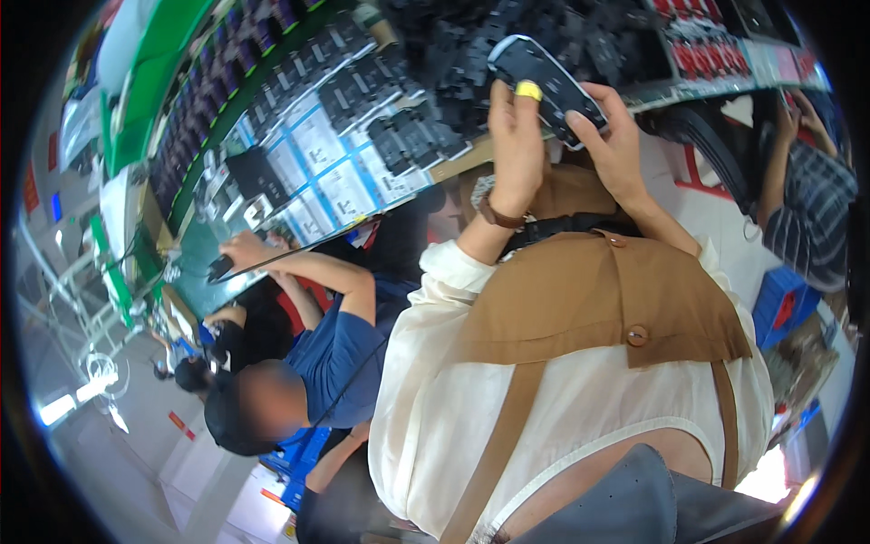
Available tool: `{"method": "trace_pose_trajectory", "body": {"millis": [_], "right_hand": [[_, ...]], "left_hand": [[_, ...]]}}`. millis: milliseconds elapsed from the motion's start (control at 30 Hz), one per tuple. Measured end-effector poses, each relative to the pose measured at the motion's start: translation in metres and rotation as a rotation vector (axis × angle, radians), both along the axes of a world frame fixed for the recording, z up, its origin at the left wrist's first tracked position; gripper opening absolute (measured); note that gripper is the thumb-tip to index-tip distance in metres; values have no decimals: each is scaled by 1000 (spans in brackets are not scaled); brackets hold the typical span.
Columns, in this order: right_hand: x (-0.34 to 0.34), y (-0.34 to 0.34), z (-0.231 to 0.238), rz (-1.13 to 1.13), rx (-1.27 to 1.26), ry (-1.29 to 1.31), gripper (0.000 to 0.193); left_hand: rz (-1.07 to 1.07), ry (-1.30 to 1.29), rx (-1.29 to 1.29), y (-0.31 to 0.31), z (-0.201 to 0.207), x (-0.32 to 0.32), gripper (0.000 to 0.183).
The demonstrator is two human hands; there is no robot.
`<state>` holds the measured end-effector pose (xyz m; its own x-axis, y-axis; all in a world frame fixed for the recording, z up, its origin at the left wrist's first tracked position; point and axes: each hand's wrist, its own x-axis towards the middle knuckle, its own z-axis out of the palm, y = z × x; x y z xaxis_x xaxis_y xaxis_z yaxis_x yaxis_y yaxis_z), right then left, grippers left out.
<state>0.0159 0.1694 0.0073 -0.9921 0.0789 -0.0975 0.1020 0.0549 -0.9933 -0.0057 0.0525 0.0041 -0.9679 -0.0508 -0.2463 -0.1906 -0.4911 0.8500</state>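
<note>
Blue bin (773,286) holds something red (786,309); left hand (517,145), right hand (618,143) grip black casing (562,86).

The left forearm (486,234) and right forearm (663,223) are both extended forward and angled inward, with the wrists held apart. The left grip (518,150) is raised nearly in line with its forearm, its digits pointed away from the body and clamped firm. The right grip (616,145) is held just beside it at a similar height, turned inward, with the thumb (585,130) pointed across toward the left and the index finger arched above it.
</note>
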Motion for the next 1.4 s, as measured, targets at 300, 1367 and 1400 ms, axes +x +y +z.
{"method": "trace_pose_trajectory", "body": {"millis": [300,1367,1400], "right_hand": [[-18,-21,4,185,-108,7,41],[-56,-40,5,357,-290,-173,32],[-57,-44,5,395,-292,-168,35]], "left_hand": [[96,59,-90,-24,-6,-2,23],[400,22,-44,-54,5,-19,12],[409,40,15,-62,3,-20,17]]}}
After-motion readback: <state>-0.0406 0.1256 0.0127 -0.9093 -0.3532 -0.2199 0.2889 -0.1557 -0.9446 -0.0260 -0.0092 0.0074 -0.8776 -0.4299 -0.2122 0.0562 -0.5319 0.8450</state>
